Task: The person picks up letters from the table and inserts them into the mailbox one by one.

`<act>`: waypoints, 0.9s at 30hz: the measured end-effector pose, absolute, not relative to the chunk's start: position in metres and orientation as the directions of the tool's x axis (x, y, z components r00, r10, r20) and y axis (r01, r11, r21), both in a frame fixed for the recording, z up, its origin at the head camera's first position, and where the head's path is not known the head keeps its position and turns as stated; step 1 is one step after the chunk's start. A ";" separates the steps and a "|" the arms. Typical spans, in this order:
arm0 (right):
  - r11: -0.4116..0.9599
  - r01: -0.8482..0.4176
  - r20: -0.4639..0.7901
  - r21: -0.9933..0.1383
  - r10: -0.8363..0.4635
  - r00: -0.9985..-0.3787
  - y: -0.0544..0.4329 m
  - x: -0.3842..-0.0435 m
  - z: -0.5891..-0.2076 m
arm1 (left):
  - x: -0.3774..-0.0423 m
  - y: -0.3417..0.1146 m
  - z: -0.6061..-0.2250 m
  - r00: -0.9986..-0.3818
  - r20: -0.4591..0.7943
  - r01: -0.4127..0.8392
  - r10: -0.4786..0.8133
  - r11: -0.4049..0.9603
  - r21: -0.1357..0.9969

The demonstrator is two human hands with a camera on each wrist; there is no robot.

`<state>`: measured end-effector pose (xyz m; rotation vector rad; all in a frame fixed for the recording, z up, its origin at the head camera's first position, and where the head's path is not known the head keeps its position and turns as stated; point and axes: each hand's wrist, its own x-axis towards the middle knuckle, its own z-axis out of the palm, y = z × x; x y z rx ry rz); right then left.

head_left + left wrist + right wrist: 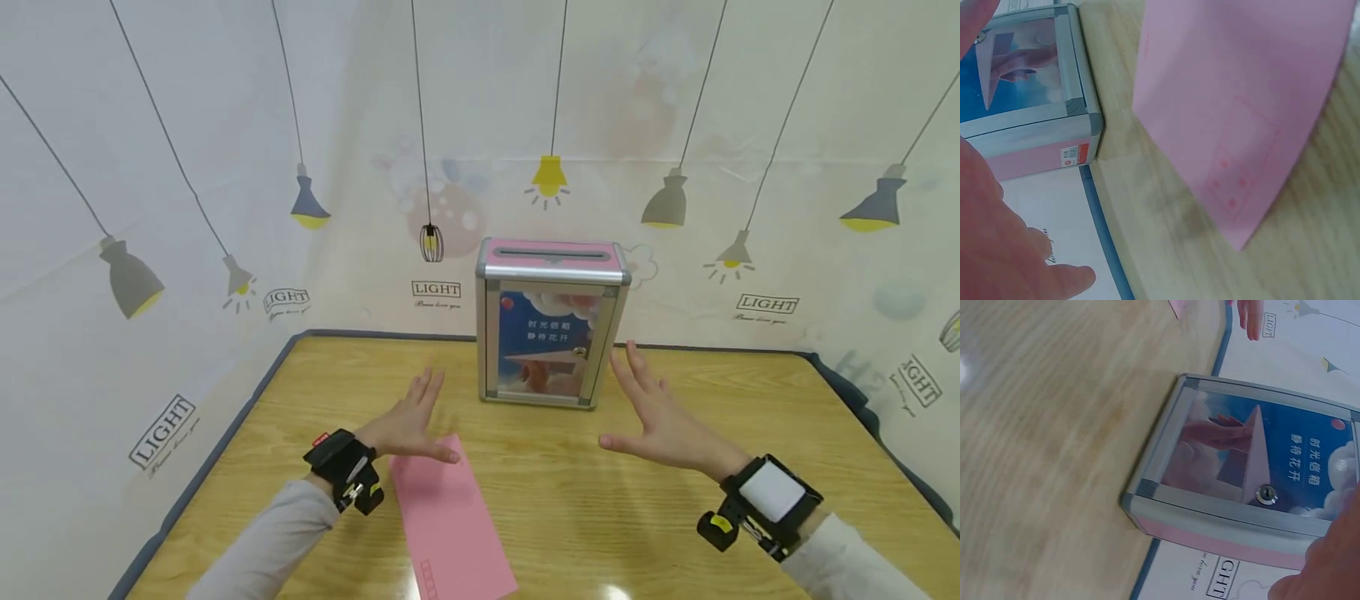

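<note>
A pink envelope (454,525) lies on the wooden table, its printed postcode boxes toward the near end. In the left wrist view the envelope (1241,112) shows a printed stamp frame at one corner. My left hand (405,425) is held over its far end with fingers spread and nothing in them. Upright at the back stands a pink and silver letter box (553,333) with a slot in its top and a round lock on its front door. Just right of the box, my right hand (667,427) has its fingers spread, holding nothing; the box (1229,450) fills much of the right wrist view.
The wooden table (315,400) has a dark blue edge. Behind it and at both sides hangs a pale cloth backdrop (360,167) printed with hanging lamps. Each wrist wears a black strap, the right one with a white pad (772,493).
</note>
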<state>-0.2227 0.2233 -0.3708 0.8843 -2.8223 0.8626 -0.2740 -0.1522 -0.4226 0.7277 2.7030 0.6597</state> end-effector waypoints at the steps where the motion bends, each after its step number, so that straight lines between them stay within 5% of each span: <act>1: 0.673 -0.546 0.217 -0.500 -0.513 -0.831 0.223 -0.221 -0.374 | -0.273 -0.153 -0.424 -0.842 -0.140 0.398 0.521 0.775 0.490; 27: 0.616 -0.516 0.103 -0.595 -0.579 -0.809 0.222 -0.204 -0.410 | -0.248 -0.172 -0.474 -0.864 -0.218 0.322 0.454 0.830 0.456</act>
